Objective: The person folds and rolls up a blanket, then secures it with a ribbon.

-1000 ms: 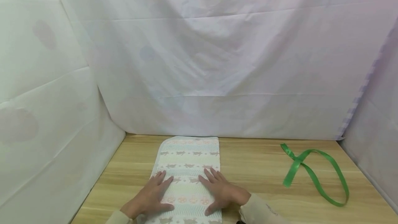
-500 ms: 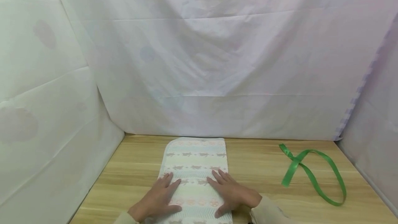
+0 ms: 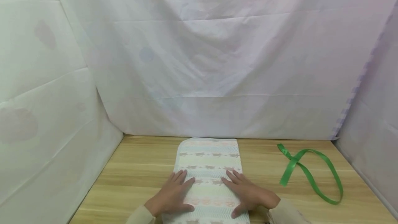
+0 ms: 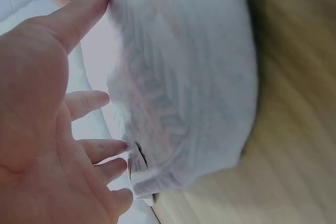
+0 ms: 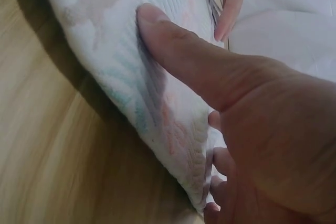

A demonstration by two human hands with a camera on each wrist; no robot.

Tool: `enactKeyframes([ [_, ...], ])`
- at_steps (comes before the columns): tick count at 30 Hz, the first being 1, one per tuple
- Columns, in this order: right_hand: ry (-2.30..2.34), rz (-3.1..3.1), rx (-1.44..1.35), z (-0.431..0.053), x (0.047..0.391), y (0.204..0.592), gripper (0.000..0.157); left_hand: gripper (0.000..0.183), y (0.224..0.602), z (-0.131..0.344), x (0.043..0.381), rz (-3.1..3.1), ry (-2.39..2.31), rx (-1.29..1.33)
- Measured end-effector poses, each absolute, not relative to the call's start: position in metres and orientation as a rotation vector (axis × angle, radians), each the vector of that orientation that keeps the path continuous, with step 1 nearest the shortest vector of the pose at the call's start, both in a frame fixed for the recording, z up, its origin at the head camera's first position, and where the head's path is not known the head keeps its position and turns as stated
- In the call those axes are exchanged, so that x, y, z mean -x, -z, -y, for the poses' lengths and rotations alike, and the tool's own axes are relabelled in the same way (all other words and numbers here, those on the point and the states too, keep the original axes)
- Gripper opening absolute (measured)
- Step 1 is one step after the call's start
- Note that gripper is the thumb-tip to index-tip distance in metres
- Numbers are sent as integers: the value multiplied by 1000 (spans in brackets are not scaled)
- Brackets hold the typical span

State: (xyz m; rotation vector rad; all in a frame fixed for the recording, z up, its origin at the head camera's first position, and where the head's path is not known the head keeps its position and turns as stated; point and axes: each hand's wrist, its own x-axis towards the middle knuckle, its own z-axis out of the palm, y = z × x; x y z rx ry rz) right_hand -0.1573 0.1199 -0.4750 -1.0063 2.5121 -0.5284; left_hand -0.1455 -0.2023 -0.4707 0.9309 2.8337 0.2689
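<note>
A folded quilted cloth (image 3: 206,161), white with pastel stripes and rows of brown animal figures, lies lengthwise on the wooden table. My left hand (image 3: 172,198) rests on its left side, fingers spread and pointing away from me. On the opposite side, my right hand (image 3: 250,194) lies across the edge with its thumb on the cloth. In the left wrist view, the thumb touches the fabric, and a small printed label (image 4: 138,164) shows near the fingertips. The right wrist view has the right thumb (image 5: 163,32) pressing on the quilted surface. The cloth's near end is cut off in the head view.
A green ribbon (image 3: 334,172) lies in a loose loop on the right of the table (image 3: 133,168). White sheets hang as a back wall (image 3: 217,72) and side walls (image 3: 40,141). The cloth's far end reaches close to the back sheet.
Both hands have slid the cloth to the right across the table, keeping the same spread pose on it. The ribbon shifts only slightly in view, along with the background.
</note>
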Motion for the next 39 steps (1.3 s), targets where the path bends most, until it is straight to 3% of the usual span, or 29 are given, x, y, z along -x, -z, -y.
enactKeyframes([
  [9, 612, -2528, 1026, -150, 153, 478, 114, 101, 473, 178, 156, -2784, -251, -975],
  [25, 724, -2474, 1010, -171, 156, 481, 111, 101, 474, 162, 157, -2671, -229, -879],
  [34, 719, -2497, 1009, -170, 154, 483, 110, 99, 477, 165, 156, -2678, -205, -900],
  [39, 610, -2557, 997, -167, 148, 479, 106, 86, 480, 168, 149, -2715, -154, -1018],
])
